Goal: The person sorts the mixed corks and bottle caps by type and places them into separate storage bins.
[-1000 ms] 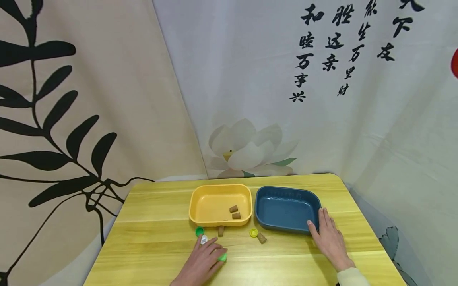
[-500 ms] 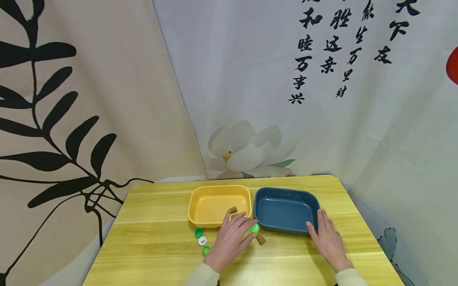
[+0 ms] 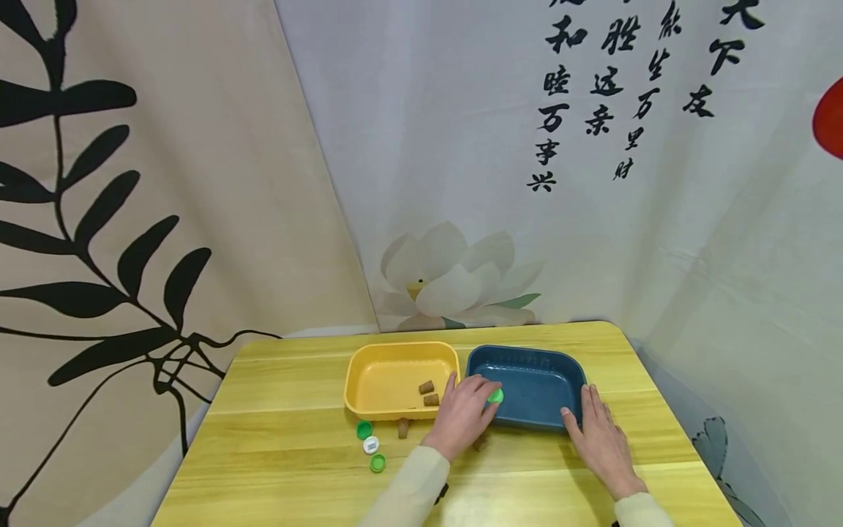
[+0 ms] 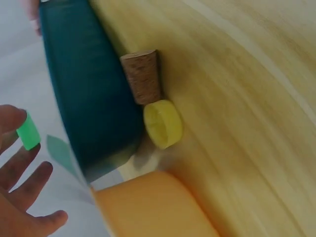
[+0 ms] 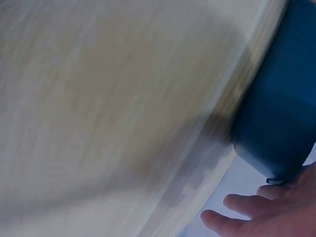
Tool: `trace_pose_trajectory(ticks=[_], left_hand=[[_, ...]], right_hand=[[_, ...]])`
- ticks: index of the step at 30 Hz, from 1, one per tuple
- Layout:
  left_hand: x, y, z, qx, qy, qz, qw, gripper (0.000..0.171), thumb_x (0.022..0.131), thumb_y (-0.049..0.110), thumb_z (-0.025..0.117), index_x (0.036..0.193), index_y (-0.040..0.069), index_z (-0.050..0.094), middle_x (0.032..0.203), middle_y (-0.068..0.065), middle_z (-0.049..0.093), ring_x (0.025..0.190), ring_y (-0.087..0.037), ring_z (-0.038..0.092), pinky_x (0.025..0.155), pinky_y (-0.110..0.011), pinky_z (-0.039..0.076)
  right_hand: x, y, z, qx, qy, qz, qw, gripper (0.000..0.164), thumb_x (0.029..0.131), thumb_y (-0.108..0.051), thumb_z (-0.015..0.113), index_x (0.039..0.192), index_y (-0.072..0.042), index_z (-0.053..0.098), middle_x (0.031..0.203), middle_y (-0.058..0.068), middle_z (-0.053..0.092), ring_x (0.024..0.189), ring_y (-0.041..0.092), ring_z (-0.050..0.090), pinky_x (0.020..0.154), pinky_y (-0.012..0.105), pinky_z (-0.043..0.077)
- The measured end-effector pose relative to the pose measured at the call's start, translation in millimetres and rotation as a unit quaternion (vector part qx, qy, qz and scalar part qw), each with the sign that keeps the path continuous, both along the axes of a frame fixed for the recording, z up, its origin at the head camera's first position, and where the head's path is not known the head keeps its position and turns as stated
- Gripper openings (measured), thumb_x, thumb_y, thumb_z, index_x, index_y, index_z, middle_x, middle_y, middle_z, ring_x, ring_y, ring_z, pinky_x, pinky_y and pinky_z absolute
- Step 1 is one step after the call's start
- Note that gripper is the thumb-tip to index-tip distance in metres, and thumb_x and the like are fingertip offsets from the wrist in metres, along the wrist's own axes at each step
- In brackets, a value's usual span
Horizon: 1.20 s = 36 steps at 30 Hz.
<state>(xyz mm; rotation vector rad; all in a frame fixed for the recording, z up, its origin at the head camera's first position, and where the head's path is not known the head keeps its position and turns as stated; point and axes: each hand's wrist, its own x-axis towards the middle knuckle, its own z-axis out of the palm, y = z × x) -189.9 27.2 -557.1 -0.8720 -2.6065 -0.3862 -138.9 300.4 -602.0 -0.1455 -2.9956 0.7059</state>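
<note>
A bright green bottle cap (image 3: pixel 496 396) is pinched between the thumb and a finger of my left hand (image 3: pixel 464 411), just above the near left rim of the blue tray (image 3: pixel 536 384). My right hand (image 3: pixel 602 443) rests against that tray's right side, fingers extended; in the right wrist view its fingers (image 5: pixel 247 205) lie at the tray's corner. Below my left hand, a yellow bottle cap (image 4: pixel 170 123) and a tapered cork (image 4: pixel 143 76) stand on the table beside the blue tray. The left hand mostly hides them in the head view.
A yellow tray (image 3: pixel 378 369) sits left of the blue one, holding a cork (image 3: pixel 426 386) and another cork (image 3: pixel 431 400). One more cork (image 3: pixel 403 428) lies in front. Left of it are a green cap (image 3: pixel 364 430), a white cap (image 3: pixel 371 444) and another green cap (image 3: pixel 377 462).
My left hand has picked up a green cap from the table and carried it right and away from me, past the yellow tray to the blue tray's rim. The right hand has stayed on the blue tray.
</note>
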Motion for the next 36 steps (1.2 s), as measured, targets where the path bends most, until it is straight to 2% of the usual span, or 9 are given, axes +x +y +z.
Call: trace_pose_trajectory(ticks=[6, 11, 16, 19, 23, 29, 36], left_hand=[[-13.8, 15, -13.2, -0.019, -0.018, 0.011, 0.9996, 0.031, 0.094, 0.032, 0.064, 0.125, 0.026, 0.064, 0.118, 0.006, 0.064, 0.110, -0.015, 0.060, 0.103, -0.055, 0.037], [-19.5, 21, -20.6, -0.043, -0.048, 0.029, 0.9975, 0.030, 0.095, 0.034, 0.063, 0.124, 0.027, 0.064, 0.117, 0.006, 0.064, 0.108, -0.016, 0.060, 0.104, -0.054, 0.037], [-19.8, 17, -28.4, -0.033, -0.055, 0.029, 0.9975, 0.041, 0.092, 0.036, 0.066, 0.131, 0.024, 0.061, 0.137, -0.002, 0.054, 0.124, -0.022, 0.052, 0.105, -0.054, 0.036], [-14.5, 10, -29.2, -0.015, -0.048, 0.018, 0.9986, 0.051, 0.091, 0.039, 0.067, 0.138, 0.023, 0.054, 0.151, -0.007, 0.039, 0.134, -0.027, 0.041, 0.106, -0.054, 0.034], [-2.9, -4, -28.4, 0.005, -0.031, 0.006, 0.9995, 0.057, 0.091, 0.040, 0.067, 0.142, 0.022, 0.049, 0.156, -0.008, 0.029, 0.138, -0.029, 0.035, 0.106, -0.058, 0.032], [16.9, -32, -23.9, 0.002, -0.015, 0.009, 0.9998, 0.062, 0.089, 0.043, 0.067, 0.143, 0.021, 0.047, 0.157, -0.008, 0.025, 0.141, -0.028, 0.028, 0.106, -0.060, 0.030], [35.2, -70, -20.8, -0.010, -0.009, 0.030, 0.9995, 0.069, 0.085, 0.043, 0.072, 0.143, 0.019, 0.046, 0.156, -0.011, 0.027, 0.140, -0.032, 0.030, 0.105, -0.061, 0.032]], right_hand=[[-0.5, -1, -0.1, -0.003, -0.002, 0.001, 1.000, 0.080, 0.102, -0.054, 0.033, 0.153, 0.003, 0.008, 0.158, 0.024, 0.006, 0.135, 0.054, 0.020, 0.093, 0.077, 0.023], [-1.8, -2, -1.4, -0.003, 0.001, 0.003, 1.000, 0.079, 0.102, -0.053, 0.033, 0.153, 0.002, 0.007, 0.159, 0.023, 0.004, 0.135, 0.054, 0.020, 0.094, 0.077, 0.024], [-2.3, -2, -2.8, -0.006, 0.004, 0.004, 1.000, 0.079, 0.102, -0.052, 0.033, 0.154, 0.002, 0.007, 0.159, 0.023, 0.003, 0.135, 0.054, 0.021, 0.094, 0.076, 0.024], [-1.4, -1, -2.6, -0.006, 0.005, 0.005, 1.000, 0.079, 0.102, -0.052, 0.032, 0.154, 0.002, 0.007, 0.159, 0.023, 0.003, 0.135, 0.054, 0.021, 0.094, 0.076, 0.024], [-0.5, -1, -2.2, -0.005, 0.004, 0.003, 1.000, 0.079, 0.102, -0.052, 0.031, 0.153, 0.002, 0.006, 0.159, 0.023, 0.003, 0.135, 0.054, 0.020, 0.095, 0.075, 0.024], [0.3, -1, -2.3, -0.003, 0.000, 0.005, 1.000, 0.079, 0.102, -0.052, 0.031, 0.153, 0.004, 0.005, 0.158, 0.026, 0.005, 0.135, 0.055, 0.020, 0.097, 0.074, 0.024], [0.5, -1, -1.2, -0.003, 0.005, 0.009, 1.000, 0.079, 0.103, -0.050, 0.032, 0.152, 0.005, 0.006, 0.157, 0.027, 0.006, 0.133, 0.057, 0.021, 0.096, 0.074, 0.026]])
